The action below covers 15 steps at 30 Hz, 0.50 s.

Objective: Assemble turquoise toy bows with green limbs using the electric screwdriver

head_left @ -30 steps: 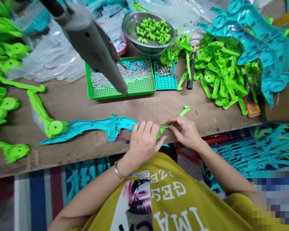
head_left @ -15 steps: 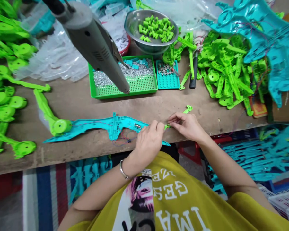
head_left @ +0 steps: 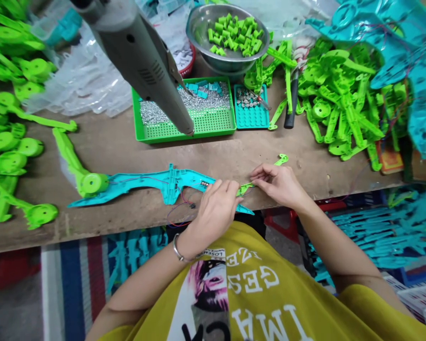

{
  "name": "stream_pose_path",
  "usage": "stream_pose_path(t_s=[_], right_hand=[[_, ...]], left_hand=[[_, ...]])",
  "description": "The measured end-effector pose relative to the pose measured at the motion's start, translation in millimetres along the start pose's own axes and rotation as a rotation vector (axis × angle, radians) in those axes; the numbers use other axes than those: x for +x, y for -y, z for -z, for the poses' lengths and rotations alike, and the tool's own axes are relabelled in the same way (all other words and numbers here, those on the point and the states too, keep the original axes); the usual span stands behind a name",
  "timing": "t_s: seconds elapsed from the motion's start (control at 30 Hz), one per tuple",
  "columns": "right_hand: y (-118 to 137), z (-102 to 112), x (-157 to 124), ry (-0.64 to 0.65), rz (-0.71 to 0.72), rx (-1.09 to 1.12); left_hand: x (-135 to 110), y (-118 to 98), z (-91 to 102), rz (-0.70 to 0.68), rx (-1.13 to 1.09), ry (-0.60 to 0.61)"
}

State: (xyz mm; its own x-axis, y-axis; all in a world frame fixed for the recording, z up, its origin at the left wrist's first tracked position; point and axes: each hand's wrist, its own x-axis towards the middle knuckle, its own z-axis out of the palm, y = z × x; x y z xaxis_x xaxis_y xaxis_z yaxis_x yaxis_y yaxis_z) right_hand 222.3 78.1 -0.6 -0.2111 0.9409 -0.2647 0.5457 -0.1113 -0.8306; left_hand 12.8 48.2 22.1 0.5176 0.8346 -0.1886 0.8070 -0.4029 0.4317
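A turquoise toy bow half (head_left: 138, 181) lies along the front of the table, inner side up, with thin wires loose near its middle. A green bow arm (head_left: 92, 183) is joined at its left end. My left hand (head_left: 218, 201) is closed over the right end of the bow half and hides the joint there. A second green bow arm (head_left: 246, 189) runs out from under that hand. My right hand (head_left: 279, 183) pinches this arm partway along; its hooked tip shows beyond the fingers. Whether a wire is also between these fingertips is too small to tell.
A grey electric screwdriver (head_left: 149, 71) hangs over a green tray (head_left: 184, 139) of screws. Behind are a turquoise tray (head_left: 252, 121) of small metal parts and a steel bowl (head_left: 199, 40) of green pieces. Green arms pile up right (head_left: 341, 104) and left (head_left: 7, 142).
My left hand has shifted slightly left along the bow half, so more of the green arm shows between my hands. My right hand keeps its pinch. The whole view has shifted a little.
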Motion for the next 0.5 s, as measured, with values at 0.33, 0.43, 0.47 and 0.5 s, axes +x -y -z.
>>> stream_pose_path(t_s=[0.33, 0.43, 0.47, 0.5], right_hand=[[1.3, 0.0, 0.7, 0.003, -0.021, -0.007], [-0.1, -0.3, 0.9, 0.001, -0.021, -0.011], [-0.3, -0.3, 1.0, 0.0, -0.02, -0.009], [-0.4, -0.3, 1.1, 0.001, -0.019, -0.009]], left_hand=[[-9.7, -3.3, 0.8, 0.013, 0.077, 0.037], [-11.5, -0.7, 4.2, -0.019, -0.042, 0.049], [-11.8, 1.4, 6.4, -0.034, -0.091, 0.054], [-12.2, 3.9, 8.9, -0.048, -0.135, 0.064]])
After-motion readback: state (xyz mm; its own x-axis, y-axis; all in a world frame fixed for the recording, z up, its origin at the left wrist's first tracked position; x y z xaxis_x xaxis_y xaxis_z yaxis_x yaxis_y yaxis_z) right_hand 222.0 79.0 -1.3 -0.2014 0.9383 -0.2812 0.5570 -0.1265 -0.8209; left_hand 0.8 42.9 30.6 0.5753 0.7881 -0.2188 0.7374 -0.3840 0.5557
